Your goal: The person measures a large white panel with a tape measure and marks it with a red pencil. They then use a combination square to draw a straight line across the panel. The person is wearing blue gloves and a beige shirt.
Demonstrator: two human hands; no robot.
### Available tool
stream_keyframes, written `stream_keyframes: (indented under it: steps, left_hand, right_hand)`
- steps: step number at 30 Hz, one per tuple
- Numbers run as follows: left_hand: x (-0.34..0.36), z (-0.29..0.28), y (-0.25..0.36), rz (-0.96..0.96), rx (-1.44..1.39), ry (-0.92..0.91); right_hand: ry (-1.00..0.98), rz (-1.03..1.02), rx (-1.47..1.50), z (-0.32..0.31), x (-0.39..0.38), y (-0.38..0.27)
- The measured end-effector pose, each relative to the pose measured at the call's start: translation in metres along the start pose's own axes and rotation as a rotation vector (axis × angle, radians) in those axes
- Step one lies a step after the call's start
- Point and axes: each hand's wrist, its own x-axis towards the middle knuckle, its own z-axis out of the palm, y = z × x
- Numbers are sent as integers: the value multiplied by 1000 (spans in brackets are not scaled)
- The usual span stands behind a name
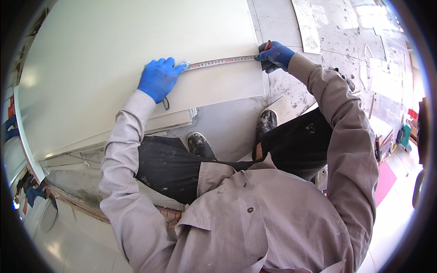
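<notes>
A steel tape measure's blade (218, 63) is drawn out across a large white board (136, 36), running between my two gloved hands. My left hand (158, 78), in a blue glove, rests on the board and is closed around the tape's left end. A dark wrist loop (166, 104) hangs below that glove. At the board's right edge my right hand (275, 56), in a blue glove with dark fingertips, pinches the other end of the blade. A small red piece shows between its fingers; what it belongs to is hidden. Which hand has the tape's case I cannot tell.
More board edges (173, 120) show beneath the top board, near my left knee. My dark shoes (200, 144) stand on a scuffed, stained floor. A white strip (306, 27) lies beyond the board at the right. Tools and coloured items (404, 135) sit far right.
</notes>
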Motion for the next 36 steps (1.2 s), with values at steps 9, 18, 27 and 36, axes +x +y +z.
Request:
stream_keyframes:
  steps: [9, 18, 27, 36]
  left_hand:
    - [46, -11, 36, 133, 47, -86]
    - [58, -12, 38, 77, 33, -201]
    - [61, -11, 39, 57, 21, -221]
    - [62, -10, 36, 47, -11, -198]
  right_hand:
    - [-14, 37, 12, 0, 4, -3]
    - [-4, 24, 24, 0, 3, -2]
    - [-33, 32, 39, -1, 6, 1]
    - [-49, 36, 74, -2, 8, 2]
